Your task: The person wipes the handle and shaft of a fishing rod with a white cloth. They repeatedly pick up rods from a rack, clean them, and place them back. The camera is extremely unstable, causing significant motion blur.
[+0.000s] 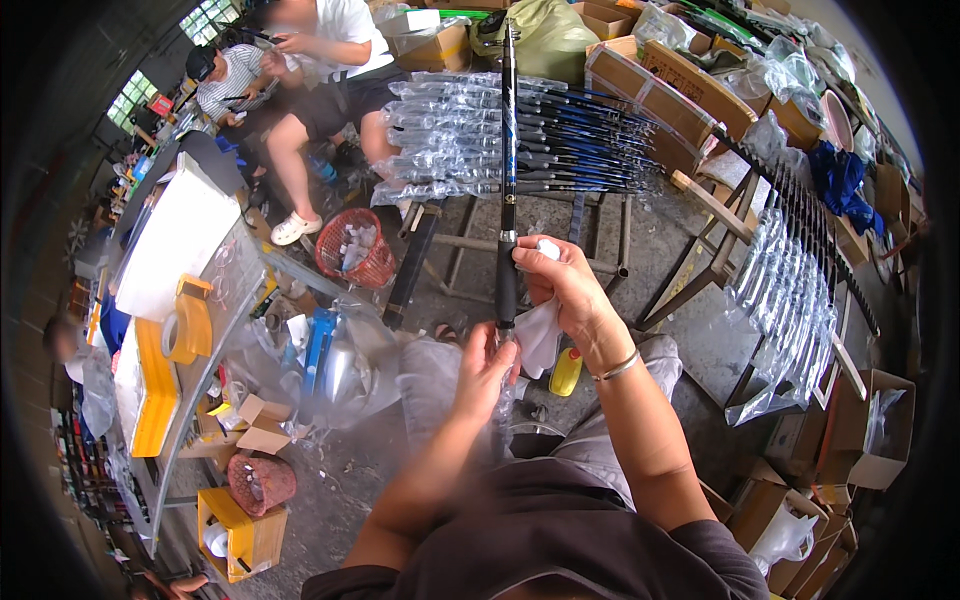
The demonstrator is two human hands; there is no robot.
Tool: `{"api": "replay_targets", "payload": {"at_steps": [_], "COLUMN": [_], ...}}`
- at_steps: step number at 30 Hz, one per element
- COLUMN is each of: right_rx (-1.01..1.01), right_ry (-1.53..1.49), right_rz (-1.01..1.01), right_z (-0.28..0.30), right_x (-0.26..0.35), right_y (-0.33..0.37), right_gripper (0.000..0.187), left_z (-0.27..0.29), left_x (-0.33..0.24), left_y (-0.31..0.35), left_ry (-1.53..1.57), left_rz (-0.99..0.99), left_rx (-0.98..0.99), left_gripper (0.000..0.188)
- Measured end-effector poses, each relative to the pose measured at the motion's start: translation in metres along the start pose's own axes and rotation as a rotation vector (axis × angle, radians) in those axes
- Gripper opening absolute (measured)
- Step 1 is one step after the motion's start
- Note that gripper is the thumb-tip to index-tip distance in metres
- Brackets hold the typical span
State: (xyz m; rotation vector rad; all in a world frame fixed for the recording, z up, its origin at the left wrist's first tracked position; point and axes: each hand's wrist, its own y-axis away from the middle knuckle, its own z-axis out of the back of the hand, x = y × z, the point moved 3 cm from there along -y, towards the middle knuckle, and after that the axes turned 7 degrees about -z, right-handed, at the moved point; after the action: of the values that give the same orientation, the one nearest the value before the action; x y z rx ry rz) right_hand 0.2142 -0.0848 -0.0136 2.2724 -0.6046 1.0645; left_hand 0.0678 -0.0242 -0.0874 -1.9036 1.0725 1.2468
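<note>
A dark shirt fills 6 o'clock, with the person's two bare forearms reaching inward from it. The left grip, just below centre, is clamped on the lower end of a fishing rod; what looks like clear film hangs beneath it. The right grip, toward 3 o'clock, is together on a white cloth, its thumb against the rod's black handle. The rod stands along the 12 o'clock line, handle toward the person. It looks partway through: its handle is bare of plastic, whereas the rods lying crosswise at 12 o'clock have clear sleeves on their handle ends and seem finished, as do those at 3 o'clock. How many are left I cannot tell. As for room, a yellow bottle sits near the right forearm at 4 o'clock, and concrete floor shows at 8 o'clock. The bench runs its curved edge down 9 o'clock, well apart from the left grip. A red basket at 10 o'clock stands beside the metal rack, over which the rod's tip end passes in this view. Farther off, two seated people at 11 o'clock and cardboard boxes at 1 o'clock bound the space.
</note>
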Motion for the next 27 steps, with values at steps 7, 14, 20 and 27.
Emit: {"api": "replay_targets", "payload": {"at_steps": [7,14,20,27], "right_rx": [0.027,0.055,0.063,0.152], "right_ry": [-0.028,-0.09,-0.147,-0.222], "right_rz": [-0.027,-0.029,-0.045,-0.108], "right_z": [0.0,0.002,0.003,0.004], "right_x": [0.002,0.002,0.002,0.0], "right_y": [0.003,0.007,0.01,0.014], "right_gripper": [0.017,0.014,0.013,0.01], "left_z": [0.0,-0.004,-0.006,-0.01], "left_x": [0.006,0.007,0.007,0.004], "left_y": [0.004,0.008,0.011,0.014], "left_ry": [-0.097,-0.123,-0.125,-0.068], "left_rz": [-0.036,-0.045,-0.036,0.003], "left_rx": [0.012,0.004,0.002,-0.015], "left_gripper": [0.029,0.029,0.03,0.024]}}
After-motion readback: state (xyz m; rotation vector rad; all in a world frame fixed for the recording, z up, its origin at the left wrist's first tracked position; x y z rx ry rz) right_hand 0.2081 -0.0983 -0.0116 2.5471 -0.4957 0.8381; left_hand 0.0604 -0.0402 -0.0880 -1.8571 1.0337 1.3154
